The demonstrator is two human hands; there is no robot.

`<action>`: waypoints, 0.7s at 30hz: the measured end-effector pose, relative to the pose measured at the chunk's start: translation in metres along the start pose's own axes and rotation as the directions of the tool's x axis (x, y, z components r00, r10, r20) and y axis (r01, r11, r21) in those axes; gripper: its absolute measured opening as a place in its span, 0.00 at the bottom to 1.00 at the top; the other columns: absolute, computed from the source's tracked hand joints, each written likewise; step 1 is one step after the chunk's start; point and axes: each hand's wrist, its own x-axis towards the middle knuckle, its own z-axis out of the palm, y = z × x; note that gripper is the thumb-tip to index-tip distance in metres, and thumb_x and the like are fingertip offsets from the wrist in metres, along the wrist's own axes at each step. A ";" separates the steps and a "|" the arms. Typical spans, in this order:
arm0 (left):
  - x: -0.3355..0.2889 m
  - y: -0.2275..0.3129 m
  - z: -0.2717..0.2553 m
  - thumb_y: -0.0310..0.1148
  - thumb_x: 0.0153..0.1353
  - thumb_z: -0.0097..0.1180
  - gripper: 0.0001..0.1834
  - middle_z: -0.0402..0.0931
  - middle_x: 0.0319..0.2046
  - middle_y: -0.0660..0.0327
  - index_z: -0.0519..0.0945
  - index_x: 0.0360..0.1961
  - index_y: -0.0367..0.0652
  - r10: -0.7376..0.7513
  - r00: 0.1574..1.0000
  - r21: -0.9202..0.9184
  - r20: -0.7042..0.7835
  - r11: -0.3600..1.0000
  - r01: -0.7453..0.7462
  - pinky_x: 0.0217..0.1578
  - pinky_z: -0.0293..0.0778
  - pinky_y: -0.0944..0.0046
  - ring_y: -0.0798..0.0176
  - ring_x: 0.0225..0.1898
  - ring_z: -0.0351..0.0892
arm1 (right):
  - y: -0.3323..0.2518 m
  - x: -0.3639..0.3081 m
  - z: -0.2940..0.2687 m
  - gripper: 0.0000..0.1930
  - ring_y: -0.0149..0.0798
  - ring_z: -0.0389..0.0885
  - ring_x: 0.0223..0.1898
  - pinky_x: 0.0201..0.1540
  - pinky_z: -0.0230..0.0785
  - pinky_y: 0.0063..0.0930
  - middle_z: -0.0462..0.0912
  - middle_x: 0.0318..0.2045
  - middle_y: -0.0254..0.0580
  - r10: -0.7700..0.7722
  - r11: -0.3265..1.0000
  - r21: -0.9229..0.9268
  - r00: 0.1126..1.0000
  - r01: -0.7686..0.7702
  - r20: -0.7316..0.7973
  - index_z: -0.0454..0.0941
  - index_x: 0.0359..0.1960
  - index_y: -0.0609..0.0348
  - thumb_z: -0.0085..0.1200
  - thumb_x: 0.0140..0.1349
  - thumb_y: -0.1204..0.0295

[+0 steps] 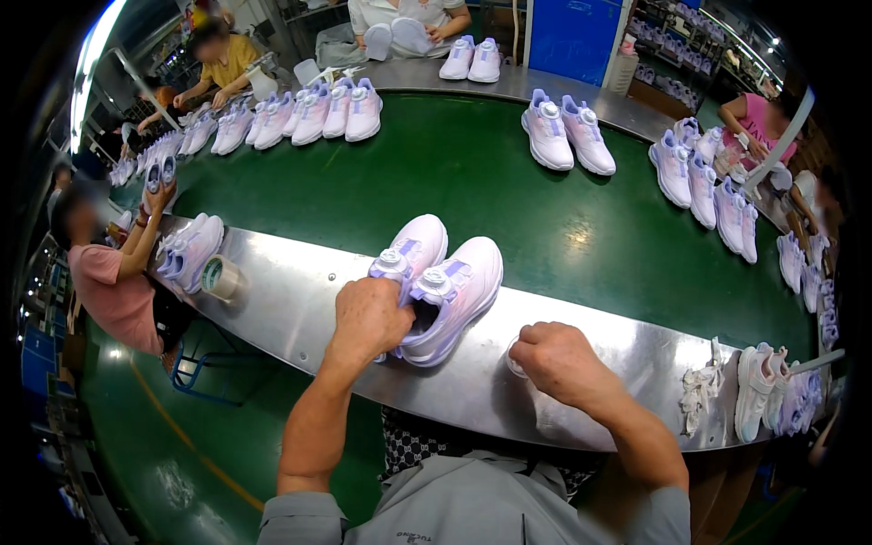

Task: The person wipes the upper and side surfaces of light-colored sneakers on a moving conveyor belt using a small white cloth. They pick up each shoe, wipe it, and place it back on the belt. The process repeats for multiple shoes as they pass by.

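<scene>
A pair of pale pink sneakers with lilac trim and round dial closures lies before me on the metal ledge. Around their heel end my left hand (371, 318) is closed, its fingers partly hidden at the collars of the left sneaker (422, 238) and the right sneaker (472, 282). My right hand (565, 361) is over the ledge to the right, its fingers pinched together. Just beside those fingertips shows a small round whitish thing (515, 360), mostly covered by the hand. Whatever the pinch holds, if anything, is hidden.
A green conveyor belt (436, 154) runs beyond the metal ledge (282, 268). A tape roll (222, 278) and more sneakers (193, 250) are at left. Crumpled white material (701, 391) and white shoes (756, 391) lie at right. Co-workers sit around the belt, one nearby at left (118, 291).
</scene>
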 end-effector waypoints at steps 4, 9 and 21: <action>-0.002 0.000 -0.004 0.39 0.49 0.64 0.14 0.84 0.26 0.41 0.87 0.26 0.36 -0.023 1.000 0.038 -0.004 0.999 0.024 0.39 0.81 0.42 0.36 0.32 0.86 | -0.001 0.000 -0.028 0.05 0.44 0.85 0.35 0.37 0.76 0.34 0.84 0.32 0.43 0.224 0.889 0.438 0.962 -0.137 -0.153 0.82 0.35 0.62 0.62 0.58 0.78; -0.010 -0.003 -0.009 0.37 0.49 0.65 0.12 0.84 0.29 0.44 0.88 0.30 0.40 -0.068 0.996 -0.080 -0.060 0.995 0.063 0.39 0.79 0.43 0.38 0.35 0.85 | 0.009 -0.009 -0.032 0.05 0.25 0.80 0.37 0.38 0.74 0.25 0.84 0.36 0.33 0.440 0.175 0.969 0.894 -0.176 0.083 0.83 0.41 0.64 0.63 0.67 0.76; -0.077 0.011 -0.045 0.22 0.50 0.58 0.11 0.82 0.24 0.46 0.85 0.35 0.33 -0.122 0.956 -0.618 -0.266 0.783 -0.072 0.34 0.76 0.58 0.54 0.25 0.81 | -0.039 0.033 -0.042 0.10 0.26 0.83 0.39 0.44 0.76 0.20 0.87 0.41 0.37 0.578 0.221 0.969 0.786 0.110 -0.221 0.84 0.45 0.65 0.67 0.63 0.81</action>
